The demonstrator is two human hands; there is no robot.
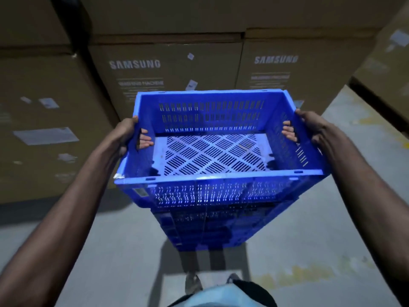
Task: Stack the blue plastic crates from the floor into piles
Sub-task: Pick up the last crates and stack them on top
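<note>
I hold an empty blue plastic crate (212, 182) with slotted walls and a perforated floor in the middle of the view. My left hand (127, 135) grips its left handle hole, fingertips poking through to the inside. My right hand (309, 127) grips the right handle hole the same way. Directly beneath the crate stands a pile of blue crates (210, 231) on the floor; the held crate covers most of it, and I cannot tell whether it rests on the pile or hovers just above.
Large brown cardboard boxes (168, 69) marked SAMSUNG form a wall behind and to the left (44, 129), with more at the right (385, 69). Grey concrete floor (309, 229) spreads around the pile. My shoes (194, 282) stand just before it.
</note>
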